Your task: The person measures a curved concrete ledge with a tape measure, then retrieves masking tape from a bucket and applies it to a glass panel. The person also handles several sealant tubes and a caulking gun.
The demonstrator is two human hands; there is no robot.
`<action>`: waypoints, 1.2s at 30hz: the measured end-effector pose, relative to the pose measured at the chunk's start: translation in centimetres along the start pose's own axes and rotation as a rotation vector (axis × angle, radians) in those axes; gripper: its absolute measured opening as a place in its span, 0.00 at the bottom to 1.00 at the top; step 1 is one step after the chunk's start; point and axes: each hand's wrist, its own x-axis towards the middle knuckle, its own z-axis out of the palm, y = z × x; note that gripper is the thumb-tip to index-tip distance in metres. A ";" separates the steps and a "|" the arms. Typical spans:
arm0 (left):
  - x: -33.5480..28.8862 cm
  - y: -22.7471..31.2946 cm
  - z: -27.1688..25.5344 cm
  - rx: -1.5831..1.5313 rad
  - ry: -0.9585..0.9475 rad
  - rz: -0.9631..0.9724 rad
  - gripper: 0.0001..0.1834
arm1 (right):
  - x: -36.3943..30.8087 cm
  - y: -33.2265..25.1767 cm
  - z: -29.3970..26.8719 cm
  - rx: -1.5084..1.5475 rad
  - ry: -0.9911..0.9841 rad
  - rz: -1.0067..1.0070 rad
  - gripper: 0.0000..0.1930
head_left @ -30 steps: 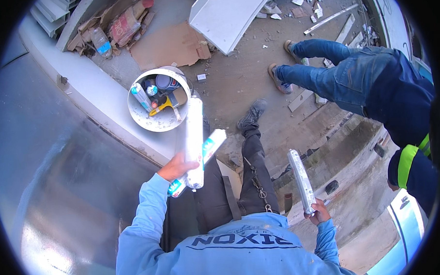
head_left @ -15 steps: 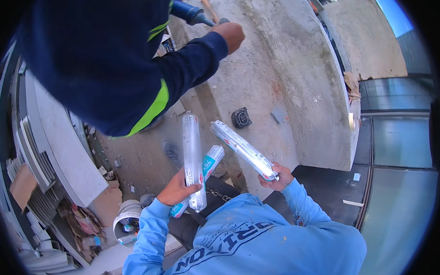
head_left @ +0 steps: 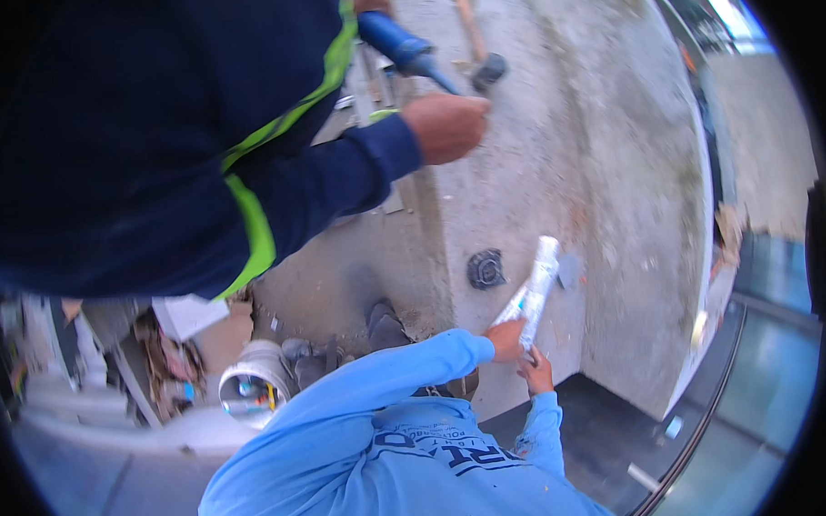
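Silver foil sealant sausages are bunched together in front of me, over the concrete ledge. My left hand is closed around their lower part, with the forearm reaching across my body. Just below it, my right hand has its fingers closed at the near end of the bundle. How many packs each hand bears cannot be made out, since they overlap and blur. Across from me a co-worker in a dark sleeve with a yellow-green stripe has a hand at the nozzle of a blue caulking gun.
A mallet with a wooden handle lies on the concrete ledge. Nearer sits a small black object, perhaps a tape measure. At left stands a white bucket holding items, beside scraps and panels. Glass panels line the right.
My left hand has swung right with its sealant sausages, joining those at my right hand. The view has shifted, and the co-worker's body and caulking gun appear nearer.
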 end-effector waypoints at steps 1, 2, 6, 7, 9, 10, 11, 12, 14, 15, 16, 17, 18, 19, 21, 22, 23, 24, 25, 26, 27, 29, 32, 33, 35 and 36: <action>-1.5 1.1 -1.4 -0.045 -0.178 -0.025 0.27 | 0.6 0.5 -0.7 -0.008 0.023 0.011 0.34; -3.0 0.7 -3.0 -0.040 -0.153 -0.014 0.25 | 1.2 0.4 -1.5 -0.027 0.045 0.019 0.32; -12.7 -4.4 -6.3 -0.114 0.232 -0.090 0.18 | 4.0 0.1 -5.4 -0.405 0.059 0.106 0.21; -16.0 -6.6 -7.5 -0.132 0.408 -0.143 0.17 | 3.9 -0.4 -5.6 -0.439 0.029 0.233 0.21; -23.0 -11.5 -7.8 -0.060 0.876 -0.404 0.18 | 4.7 -2.6 -6.0 -0.562 -0.089 0.426 0.20; -27.0 -13.4 -7.8 -0.112 1.131 -0.467 0.17 | 4.3 -4.5 -5.3 -0.718 -0.224 0.419 0.19; -31.3 -15.2 -7.2 -0.153 1.236 -0.615 0.16 | 3.1 -6.1 -4.2 -0.869 -0.354 0.398 0.19; -35.0 -18.0 -5.9 -0.230 1.341 -0.718 0.16 | 1.6 -7.7 -2.8 -1.030 -0.479 0.346 0.18; -41.1 -24.0 -1.8 -0.317 1.466 -0.931 0.16 | -1.8 -11.2 0.2 -1.327 -0.678 0.206 0.18; -43.6 -26.8 0.4 -0.300 1.548 -1.013 0.15 | -3.6 -12.7 2.1 -1.454 -0.761 0.137 0.17; -45.8 -28.9 2.1 -0.325 1.587 -1.081 0.15 | -5.0 -14.0 4.0 -1.545 -0.811 0.092 0.17; -47.6 -30.9 3.6 -0.348 1.618 -1.149 0.16 | -6.2 -15.2 6.2 -1.606 -0.839 0.060 0.17; -49.1 -32.4 4.4 -0.299 1.602 -1.227 0.17 | -7.1 -16.4 8.7 -1.655 -0.852 0.034 0.17; -50.8 -33.4 4.5 -0.245 1.579 -1.301 0.19 | -8.0 -17.1 10.9 -1.674 -0.846 0.033 0.17; -53.1 -37.2 4.8 -0.117 1.524 -1.390 0.23 | -7.8 -17.7 14.5 -1.552 -0.792 0.090 0.18; -54.0 -39.7 5.1 -0.039 1.495 -1.408 0.25 | -8.9 -18.6 17.1 -1.550 -0.758 0.046 0.19; -54.7 -42.3 5.2 0.040 1.462 -1.423 0.28 | -10.2 -19.1 19.7 -1.515 -0.767 -0.044 0.20; -54.9 -45.6 5.1 0.119 1.446 -1.417 0.29 | -11.8 -19.4 22.6 -1.481 -0.773 -0.133 0.20; -55.2 -48.7 5.1 0.200 1.428 -1.415 0.30 | -13.3 -19.6 25.5 -1.445 -0.787 -0.222 0.20; -55.2 -50.9 4.4 0.325 1.460 -1.422 0.27 | -15.4 -19.4 28.3 -1.412 -0.798 -0.257 0.20; -55.6 -52.4 3.2 0.459 1.486 -1.421 0.24 | -17.6 -19.0 31.1 -1.371 -0.807 -0.291 0.20; -56.7 -54.4 1.5 0.386 1.272 -1.489 0.19 | -19.4 -18.2 34.7 -1.337 -0.838 -0.328 0.20; -58.5 -55.9 1.0 0.261 1.041 -1.449 0.12 | -20.3 -16.7 37.0 -1.363 -0.851 -0.322 0.20; -59.1 -56.2 1.5 0.265 1.047 -1.430 0.11 | -19.8 -16.4 37.7 -1.453 -0.844 -0.356 0.20; -60.7 -55.4 3.5 0.221 1.165 -1.405 0.09 | -18.9 -15.9 38.7 -1.620 -0.829 -0.426 0.20; -61.6 -53.9 4.3 0.260 1.218 -1.344 0.07 | -18.8 -15.5 39.6 -1.681 -0.851 -0.500 0.20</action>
